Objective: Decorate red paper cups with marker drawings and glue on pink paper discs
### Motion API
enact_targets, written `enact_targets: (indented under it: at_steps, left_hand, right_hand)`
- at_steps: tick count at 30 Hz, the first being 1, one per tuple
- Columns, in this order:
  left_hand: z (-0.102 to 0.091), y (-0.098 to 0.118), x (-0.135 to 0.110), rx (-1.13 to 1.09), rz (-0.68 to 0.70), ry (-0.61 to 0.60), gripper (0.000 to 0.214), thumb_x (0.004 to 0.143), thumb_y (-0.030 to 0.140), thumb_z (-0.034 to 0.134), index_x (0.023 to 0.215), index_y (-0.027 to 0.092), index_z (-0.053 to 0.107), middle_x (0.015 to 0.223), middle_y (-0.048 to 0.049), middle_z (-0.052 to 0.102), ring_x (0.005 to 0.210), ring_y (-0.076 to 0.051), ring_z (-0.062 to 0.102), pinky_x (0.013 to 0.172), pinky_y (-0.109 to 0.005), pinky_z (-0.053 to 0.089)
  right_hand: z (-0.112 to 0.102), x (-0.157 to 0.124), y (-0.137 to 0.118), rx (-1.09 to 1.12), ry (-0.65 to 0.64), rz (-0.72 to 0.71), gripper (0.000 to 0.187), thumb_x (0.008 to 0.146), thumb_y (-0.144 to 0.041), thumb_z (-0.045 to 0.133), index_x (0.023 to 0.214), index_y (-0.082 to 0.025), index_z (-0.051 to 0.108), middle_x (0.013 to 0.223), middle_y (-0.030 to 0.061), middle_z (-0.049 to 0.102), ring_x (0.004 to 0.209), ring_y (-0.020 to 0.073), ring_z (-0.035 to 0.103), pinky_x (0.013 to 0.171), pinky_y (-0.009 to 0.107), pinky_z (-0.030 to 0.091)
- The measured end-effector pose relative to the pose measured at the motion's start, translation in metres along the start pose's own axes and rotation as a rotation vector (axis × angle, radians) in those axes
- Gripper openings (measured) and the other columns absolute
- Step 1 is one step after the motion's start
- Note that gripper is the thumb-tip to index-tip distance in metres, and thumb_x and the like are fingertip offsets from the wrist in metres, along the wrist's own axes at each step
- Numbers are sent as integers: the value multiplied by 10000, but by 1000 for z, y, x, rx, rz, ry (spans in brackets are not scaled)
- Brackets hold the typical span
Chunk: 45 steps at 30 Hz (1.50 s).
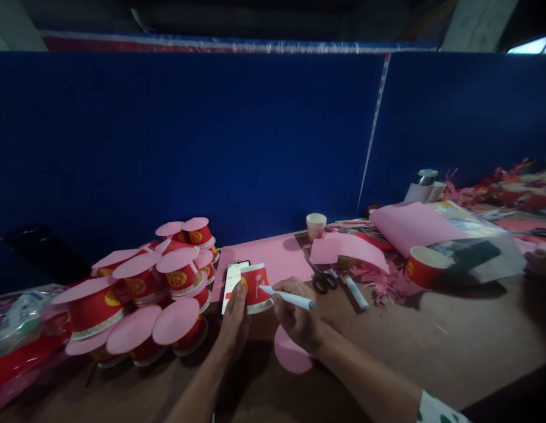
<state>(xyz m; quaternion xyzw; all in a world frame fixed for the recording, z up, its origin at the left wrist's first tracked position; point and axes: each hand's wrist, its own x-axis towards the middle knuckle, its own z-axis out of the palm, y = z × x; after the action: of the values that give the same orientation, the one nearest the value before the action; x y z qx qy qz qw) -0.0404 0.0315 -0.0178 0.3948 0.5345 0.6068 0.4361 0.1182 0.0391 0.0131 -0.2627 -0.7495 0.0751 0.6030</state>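
My left hand (236, 314) is closed round a red paper cup (256, 291), tilted, with a gold emblem and pale strokes on its side. A white marker-like pen (295, 298) is pinched in my right hand (298, 314), its tip at the strokes on the cup. Whether the pen gives ink or glue I cannot tell. Behind the cup and my left fingers a phone (231, 279) with a lit screen lies on a pink sheet (268, 255). Below my right hand a round pink paper disc (293, 351) rests on the table, partly covered by my wrist.
Red cups topped with pink discs (176, 276) are stacked at left, beside plastic bags (24, 320). Rightward lie black scissors (324, 281), another pen (356, 292), pink paper scraps (387, 282) and an upright red cup (427, 265). A blue partition (189, 141) stands behind. Another person's hand (539, 261) shows far right.
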Motion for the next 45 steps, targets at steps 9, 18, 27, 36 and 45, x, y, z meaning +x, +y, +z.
enact_targets:
  at_steps: [9, 18, 27, 36, 45]
  left_hand:
    - [8, 10, -6, 35, -127, 82, 523, 779, 482, 568, 1225, 209, 540, 1274, -117, 564, 1145, -305, 531, 893, -417, 474]
    - [-2, 6, -4, 46, -105, 12, 449, 749, 419, 630, 1146, 216, 583, 1340, -110, 506, 1276, -310, 398, 968, -405, 422]
    - [10, 11, -10, 28, -39, 36, 485, 798, 449, 564, 1212, 198, 536, 1345, -130, 495, 1246, -289, 444, 1006, -402, 380]
    - [18, 22, -14, 31, 80, -146, 476, 796, 522, 527, 1124, 178, 559, 1128, -83, 647, 1036, -241, 593, 846, -313, 473]
    - [17, 25, -16, 59, 144, -247, 394, 866, 437, 466, 1171, 192, 512, 1058, -63, 653, 938, -204, 608, 805, -292, 455]
  right_hand:
    - [0, 0, -1, 4, -21, -8, 98, 834, -130, 477, 871, -181, 553, 754, 62, 616, 692, 171, 570, 629, 312, 480]
    - [4, -1, 2, -18, -17, -25, 107, 826, -125, 483, 879, -185, 554, 749, 57, 623, 686, 170, 581, 626, 308, 484]
    - [1, 0, 2, -43, -16, -2, 83, 829, -135, 488, 843, -192, 547, 755, 57, 621, 699, 176, 586, 636, 313, 491]
    - [-1, 2, 3, -18, 12, -4, 84, 836, -142, 478, 879, -196, 526, 780, 64, 635, 715, 182, 607, 650, 318, 507]
    - [-1, 3, 2, -33, 10, 6, 86, 842, -136, 470, 882, -195, 518, 752, 56, 625, 685, 177, 584, 630, 316, 488]
